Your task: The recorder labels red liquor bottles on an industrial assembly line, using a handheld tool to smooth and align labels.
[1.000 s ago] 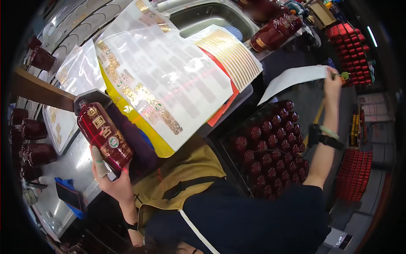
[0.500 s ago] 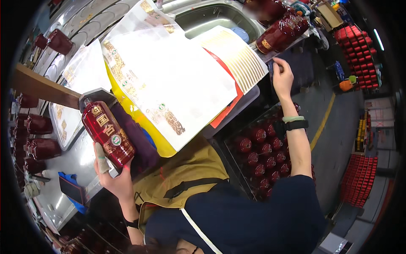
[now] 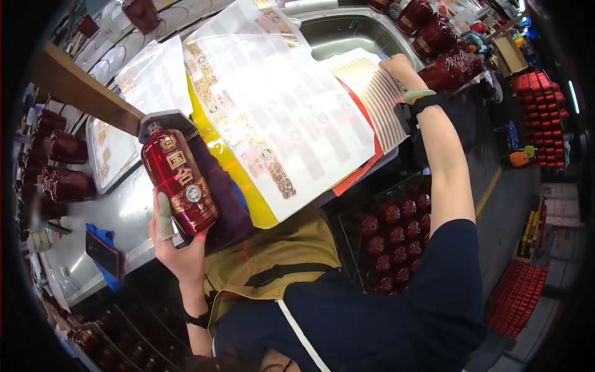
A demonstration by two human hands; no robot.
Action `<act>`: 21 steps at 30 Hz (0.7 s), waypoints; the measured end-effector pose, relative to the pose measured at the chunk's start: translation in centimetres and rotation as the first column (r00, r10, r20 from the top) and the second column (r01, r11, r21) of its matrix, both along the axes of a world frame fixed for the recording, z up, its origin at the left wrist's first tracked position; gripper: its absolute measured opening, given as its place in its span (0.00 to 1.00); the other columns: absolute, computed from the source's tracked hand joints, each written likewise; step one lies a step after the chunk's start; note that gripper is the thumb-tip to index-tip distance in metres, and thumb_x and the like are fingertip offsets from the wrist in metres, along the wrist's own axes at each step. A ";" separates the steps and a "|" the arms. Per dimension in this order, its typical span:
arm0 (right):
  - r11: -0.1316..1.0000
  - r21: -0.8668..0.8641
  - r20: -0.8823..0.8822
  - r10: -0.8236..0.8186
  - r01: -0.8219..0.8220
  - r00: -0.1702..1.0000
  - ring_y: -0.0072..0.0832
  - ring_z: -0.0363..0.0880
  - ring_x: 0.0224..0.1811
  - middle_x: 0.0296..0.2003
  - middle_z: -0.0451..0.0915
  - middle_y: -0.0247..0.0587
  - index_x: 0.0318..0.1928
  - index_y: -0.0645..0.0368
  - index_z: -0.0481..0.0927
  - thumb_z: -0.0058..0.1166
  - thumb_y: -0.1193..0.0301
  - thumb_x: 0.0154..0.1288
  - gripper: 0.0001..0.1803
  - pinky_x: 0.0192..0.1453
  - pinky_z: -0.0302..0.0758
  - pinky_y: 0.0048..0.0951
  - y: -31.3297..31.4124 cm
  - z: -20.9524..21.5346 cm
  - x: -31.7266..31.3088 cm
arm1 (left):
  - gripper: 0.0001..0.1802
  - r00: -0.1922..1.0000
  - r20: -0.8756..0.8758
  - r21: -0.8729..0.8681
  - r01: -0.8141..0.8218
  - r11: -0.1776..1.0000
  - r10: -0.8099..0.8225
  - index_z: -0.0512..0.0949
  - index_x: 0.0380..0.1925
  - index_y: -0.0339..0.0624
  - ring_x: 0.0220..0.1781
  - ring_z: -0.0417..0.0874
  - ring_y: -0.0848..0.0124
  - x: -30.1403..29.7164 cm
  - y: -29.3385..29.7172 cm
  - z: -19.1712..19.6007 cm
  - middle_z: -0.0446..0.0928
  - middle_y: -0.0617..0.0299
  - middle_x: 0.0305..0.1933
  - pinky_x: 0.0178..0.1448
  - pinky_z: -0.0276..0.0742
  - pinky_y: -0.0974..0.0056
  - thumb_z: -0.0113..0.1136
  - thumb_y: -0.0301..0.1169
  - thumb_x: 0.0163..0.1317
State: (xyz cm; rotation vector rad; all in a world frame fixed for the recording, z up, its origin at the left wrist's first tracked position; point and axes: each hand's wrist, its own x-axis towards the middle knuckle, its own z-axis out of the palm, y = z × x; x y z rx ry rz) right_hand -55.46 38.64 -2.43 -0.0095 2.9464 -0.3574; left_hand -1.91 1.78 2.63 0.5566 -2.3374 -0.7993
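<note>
A dark red bottle (image 3: 170,168) with gold lettering and a round green-and-white emblem leans at a slant, its neck in a dark angular holder (image 3: 166,119). My left hand (image 3: 180,257) is closed round its base, with a pale cover on one finger. My right hand (image 3: 403,71) is at the far right corner of a sheet of gold strips (image 3: 365,87), fingers pinched together. Whatever is between those fingertips is too small to make out. Beside the strips lies a large white sheet (image 3: 279,118) bearing gold and green decals.
A steel sink (image 3: 347,31) is behind the sheets, with red bottles (image 3: 452,68) at its right. More bottles (image 3: 68,146) stand at the left, near a tray (image 3: 111,149) and a phone (image 3: 104,254). A wooden bar (image 3: 87,87) reaches the holder. Crated bottles (image 3: 396,235) sit below right.
My right hand has moved away from me, from beside the strip sheet to its far corner. My left hand stays on the bottle. The whole view has shifted somewhat.
</note>
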 end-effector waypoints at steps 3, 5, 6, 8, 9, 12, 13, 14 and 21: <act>0.998 0.052 -0.157 -0.030 0.038 0.987 0.55 0.85 0.59 0.52 0.86 0.63 0.48 0.66 0.89 0.63 0.57 0.64 0.24 0.65 0.79 0.46 0.6 -2.7 -1.3 | 0.49 1.000 0.001 -0.024 0.010 1.000 -0.010 0.73 0.71 0.38 0.67 0.80 0.59 0.4 -0.4 0.0 0.77 0.50 0.71 0.73 0.72 0.57 0.82 0.21 0.45; 0.973 0.227 -0.268 0.093 -0.031 0.959 0.57 0.85 0.56 0.50 0.87 0.61 0.45 0.66 0.90 0.54 0.62 0.70 0.20 0.63 0.80 0.49 0.8 -2.6 -1.5 | 0.50 1.000 -0.021 0.023 0.017 1.000 -0.016 0.73 0.72 0.38 0.66 0.81 0.60 0.2 -0.2 -0.1 0.77 0.50 0.70 0.72 0.74 0.57 0.82 0.22 0.45; 0.743 0.629 -0.166 0.415 -0.228 0.894 0.60 0.85 0.50 0.46 0.87 0.61 0.41 0.62 0.90 0.50 0.58 0.71 0.22 0.58 0.80 0.55 1.5 -1.3 -1.0 | 0.50 0.999 -0.032 0.061 0.021 0.998 -0.019 0.72 0.72 0.38 0.66 0.81 0.61 -0.1 -0.1 -0.4 0.77 0.50 0.70 0.72 0.74 0.57 0.82 0.22 0.45; 0.965 0.234 -0.447 0.217 -0.121 0.868 0.49 0.88 0.47 0.42 0.88 0.59 0.49 0.61 0.88 0.50 0.57 0.72 0.21 0.52 0.82 0.48 6.2 1.6 0.8 | 0.51 0.998 -0.044 0.134 0.045 0.990 -0.039 0.70 0.73 0.36 0.66 0.81 0.61 -0.2 -0.4 -1.1 0.77 0.50 0.70 0.71 0.75 0.57 0.83 0.23 0.45; 0.995 -0.057 -0.400 0.054 -0.084 0.915 0.58 0.85 0.53 0.48 0.86 0.61 0.51 0.60 0.87 0.49 0.52 0.74 0.25 0.59 0.78 0.52 0.9 5.2 7.0 | 0.51 1.000 -0.025 0.208 0.009 0.978 -0.003 0.70 0.73 0.35 0.65 0.82 0.62 0.4 -0.3 -1.2 0.78 0.50 0.69 0.71 0.75 0.58 0.83 0.24 0.46; 0.967 -0.208 -0.345 0.069 -0.148 0.936 0.36 0.88 0.45 0.40 0.89 0.52 0.54 0.62 0.86 0.56 0.56 0.73 0.22 0.53 0.78 0.37 -0.9 7.8 12.4 | 0.51 1.000 -0.026 0.339 0.020 0.941 -0.012 0.70 0.72 0.31 0.66 0.82 0.63 0.8 -1.1 -2.4 0.80 0.50 0.67 0.71 0.74 0.59 0.85 0.26 0.46; 0.946 -0.250 -0.366 0.103 -0.205 0.925 0.30 0.85 0.42 0.37 0.87 0.47 0.52 0.63 0.85 0.57 0.59 0.74 0.20 0.50 0.77 0.33 -1.1 8.2 14.2 | 0.51 1.000 -0.019 0.286 0.018 0.958 -0.013 0.71 0.72 0.32 0.67 0.81 0.64 0.7 -1.0 -2.0 0.81 0.50 0.66 0.72 0.73 0.60 0.85 0.27 0.45; 0.921 -0.290 -0.388 0.134 -0.259 0.912 0.24 0.82 0.38 0.34 0.86 0.42 0.50 0.64 0.85 0.57 0.61 0.75 0.17 0.48 0.77 0.29 -1.3 8.4 15.8 | 0.51 0.999 -0.009 0.228 0.037 0.973 -0.036 0.72 0.71 0.31 0.66 0.82 0.64 0.9 -1.0 -1.8 0.81 0.50 0.67 0.73 0.72 0.60 0.85 0.27 0.44; 0.730 -0.440 -0.328 0.412 -0.523 0.850 0.16 0.67 0.29 0.27 0.73 0.30 0.39 0.64 0.82 0.63 0.73 0.72 0.06 0.34 0.65 0.22 -11.9 10.2 32.8 | 0.54 0.999 -0.028 0.204 -0.012 0.979 0.018 0.72 0.72 0.36 0.61 0.83 0.55 0.6 -0.7 -1.7 0.82 0.47 0.61 0.65 0.78 0.56 0.87 0.33 0.41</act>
